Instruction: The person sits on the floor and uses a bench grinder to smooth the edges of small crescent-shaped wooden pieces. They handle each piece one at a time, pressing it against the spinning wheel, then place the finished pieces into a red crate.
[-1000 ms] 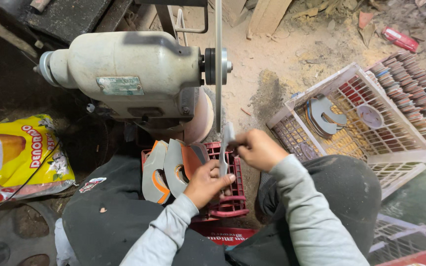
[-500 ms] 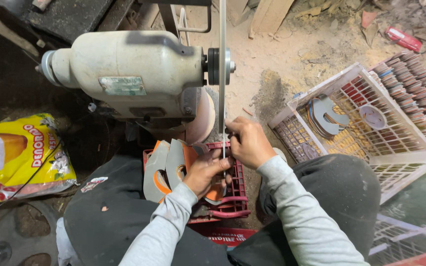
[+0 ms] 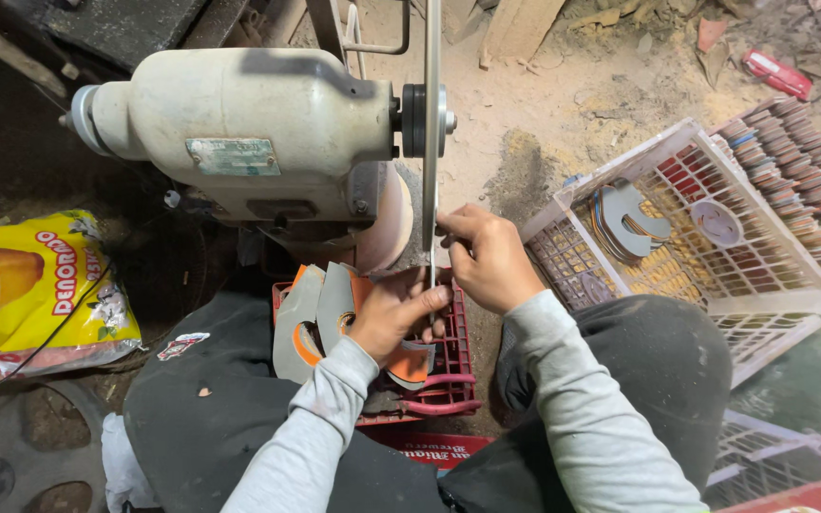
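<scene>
Cream-painted metal forms the housing of the bench grinder motor point(image 3: 239, 133), which sits at the upper left with its shaft pointing right and carrying a thin vertical cutting disc point(image 3: 431, 142) seen edge-on. A pale, round grinding wheel point(image 3: 387, 223) sits just left of the disc, below the motor. The right hand point(image 3: 488, 258) is closed, fingers curled around a small workpiece pressed against the lower edge of the disc; the piece itself is too hidden by the fingers to identify. The left hand point(image 3: 393, 313) is partly open, its fingers extended to the right and touching the disc area just below the right hand. Both arms wear grey long sleeves. Beneath the hands stands a red plastic crate point(image 3: 444, 380) holding flat grey and orange cut-out discs point(image 3: 320, 313), stacked upright at its left end. To the right, a white plastic crate point(image 3: 791, 294) lies tilted on the dirt floor point(image 3: 563, 104) and holds several grey notched discs point(image 3: 624, 223). Beyond it runs a row of stacked round discs point(image 3: 800, 161). A yellow printed bag point(image 3: 40, 285) lies at the far left.
</scene>
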